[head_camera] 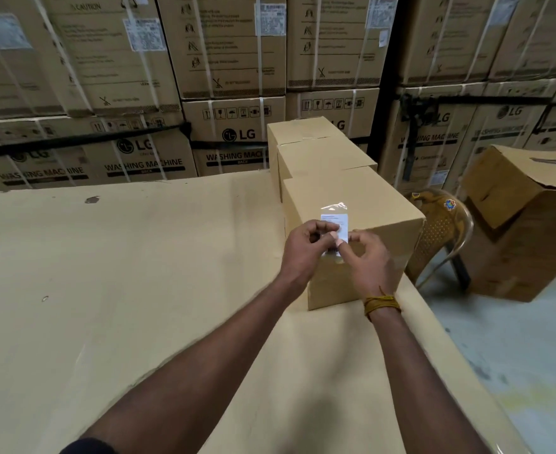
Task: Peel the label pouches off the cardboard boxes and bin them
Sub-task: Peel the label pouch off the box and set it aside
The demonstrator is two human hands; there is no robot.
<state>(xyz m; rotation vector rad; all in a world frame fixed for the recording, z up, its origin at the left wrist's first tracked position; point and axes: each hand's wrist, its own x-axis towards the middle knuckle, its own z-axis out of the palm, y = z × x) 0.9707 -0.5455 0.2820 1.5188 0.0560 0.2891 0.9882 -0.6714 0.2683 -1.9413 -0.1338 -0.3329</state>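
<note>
On the cardboard-covered tabletop (122,273), the left hand (306,249) has its fingers curled onto the lower edge of the clear label pouch (335,224), which is stuck on top of the nearest cardboard box (361,273). The right hand (370,257) pinches the same edge beside it. Best to peel slowly and low, so the plastic lifts without tearing. A brown plastic chair (440,231) stands further right.
</note>
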